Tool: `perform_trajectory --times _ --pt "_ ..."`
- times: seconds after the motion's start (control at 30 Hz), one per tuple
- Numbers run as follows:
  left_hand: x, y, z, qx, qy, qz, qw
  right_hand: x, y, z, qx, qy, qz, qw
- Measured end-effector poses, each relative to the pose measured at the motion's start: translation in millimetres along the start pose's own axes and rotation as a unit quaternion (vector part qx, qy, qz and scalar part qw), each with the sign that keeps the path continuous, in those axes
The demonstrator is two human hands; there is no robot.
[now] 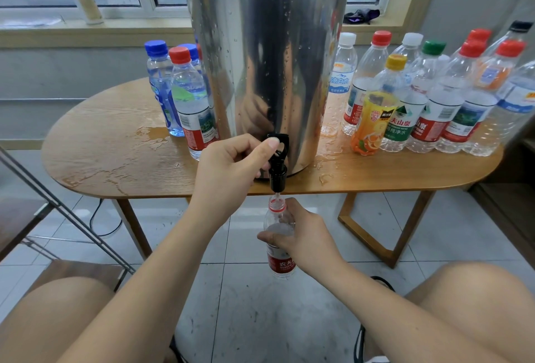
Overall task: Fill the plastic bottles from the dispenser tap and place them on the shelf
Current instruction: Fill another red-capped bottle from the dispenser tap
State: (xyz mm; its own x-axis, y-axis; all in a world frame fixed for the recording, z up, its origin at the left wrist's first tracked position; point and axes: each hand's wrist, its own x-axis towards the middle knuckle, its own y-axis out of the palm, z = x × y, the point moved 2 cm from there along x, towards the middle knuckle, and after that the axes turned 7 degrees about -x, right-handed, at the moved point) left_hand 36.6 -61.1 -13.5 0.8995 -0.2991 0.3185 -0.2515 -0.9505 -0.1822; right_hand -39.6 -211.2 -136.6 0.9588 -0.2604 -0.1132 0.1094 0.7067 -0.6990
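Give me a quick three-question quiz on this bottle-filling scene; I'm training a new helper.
1. True or false: the right hand holds a bottle upright under the tap.
2. The left hand grips: A) the tap, B) a loose bottle cap, C) the window handle.
3. Fill in: the juice bottle on the table has a ___ cap.

Key: 1 true; 2 A; 3 yellow.
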Motion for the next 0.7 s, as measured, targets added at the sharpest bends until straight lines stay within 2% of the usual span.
perform_trajectory --times 0.7 --pt "-0.8 0.3 -0.9 -0.002 -0.002 -0.003 1.0 -0.8 0.0 0.3 0.011 0.004 0.002 1.0"
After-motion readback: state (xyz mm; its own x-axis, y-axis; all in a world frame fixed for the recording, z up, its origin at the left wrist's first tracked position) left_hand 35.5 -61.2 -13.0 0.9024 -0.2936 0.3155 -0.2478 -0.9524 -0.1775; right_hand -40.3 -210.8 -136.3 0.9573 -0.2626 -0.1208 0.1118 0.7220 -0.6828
